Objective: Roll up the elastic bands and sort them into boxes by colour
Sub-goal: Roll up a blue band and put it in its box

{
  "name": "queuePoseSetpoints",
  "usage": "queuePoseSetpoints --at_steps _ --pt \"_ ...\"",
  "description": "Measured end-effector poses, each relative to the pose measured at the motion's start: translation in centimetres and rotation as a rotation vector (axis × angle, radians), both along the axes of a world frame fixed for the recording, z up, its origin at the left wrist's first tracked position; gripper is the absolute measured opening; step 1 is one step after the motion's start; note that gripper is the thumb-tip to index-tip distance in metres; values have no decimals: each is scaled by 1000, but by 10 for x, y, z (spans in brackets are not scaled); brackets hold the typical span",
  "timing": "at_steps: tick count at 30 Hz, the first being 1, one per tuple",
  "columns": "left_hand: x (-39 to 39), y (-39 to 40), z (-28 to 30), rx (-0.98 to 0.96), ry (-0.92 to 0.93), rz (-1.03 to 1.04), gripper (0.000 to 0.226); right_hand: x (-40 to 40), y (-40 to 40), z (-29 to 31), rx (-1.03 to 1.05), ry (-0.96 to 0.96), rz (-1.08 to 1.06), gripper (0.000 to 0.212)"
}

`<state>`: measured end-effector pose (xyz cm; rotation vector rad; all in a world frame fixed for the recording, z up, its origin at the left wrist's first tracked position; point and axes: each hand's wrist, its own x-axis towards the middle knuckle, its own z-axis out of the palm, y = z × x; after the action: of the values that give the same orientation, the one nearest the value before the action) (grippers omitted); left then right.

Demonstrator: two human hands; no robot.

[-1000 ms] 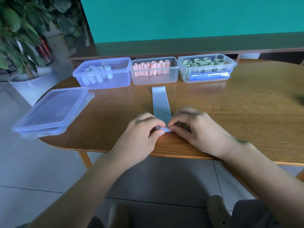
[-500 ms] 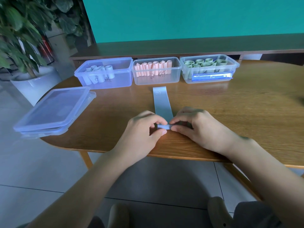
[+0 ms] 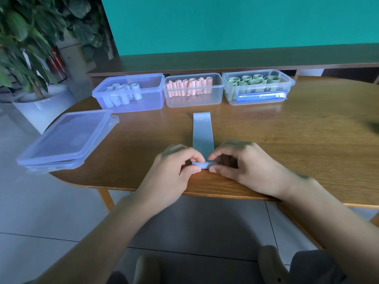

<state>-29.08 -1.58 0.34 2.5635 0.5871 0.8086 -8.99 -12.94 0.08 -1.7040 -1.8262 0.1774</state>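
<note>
A pale blue elastic band (image 3: 202,132) lies flat on the wooden table (image 3: 297,140), running away from me, marked "20" at its far end. Its near end is curled into a small roll. My left hand (image 3: 174,171) and my right hand (image 3: 244,167) pinch that roll from either side with thumb and fingers. At the back stand three clear boxes in a row: the left box (image 3: 147,99) holds blue rolls, the middle box (image 3: 215,97) pink rolls, the right box (image 3: 287,87) green rolls.
Stacked clear lids (image 3: 65,138) lie at the table's left edge. A potted plant in a white pot (image 3: 41,107) stands on the floor to the left. A dark wooden bench (image 3: 225,62) runs behind the table against a teal wall.
The near end of the blue band has gone from flat to a small roll between my fingers. Both hands have shifted slightly away from me along the band.
</note>
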Motion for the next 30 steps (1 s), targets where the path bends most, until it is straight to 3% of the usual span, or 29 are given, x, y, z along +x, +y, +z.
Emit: queuePoseSetpoints --at_steps 5,15,22,30 --pt "0 1 -1 5 1 -20 16 -1 0 1 -43 -147 -1 38" --pt "-1 2 -1 20 16 -18 15 1 2 1 -21 -99 2 39" --pt "1 4 3 23 41 -17 14 1 1 0 9 -64 -34 37" --pt "4 9 2 29 32 12 17 1 5 0 42 -4 -13 18"
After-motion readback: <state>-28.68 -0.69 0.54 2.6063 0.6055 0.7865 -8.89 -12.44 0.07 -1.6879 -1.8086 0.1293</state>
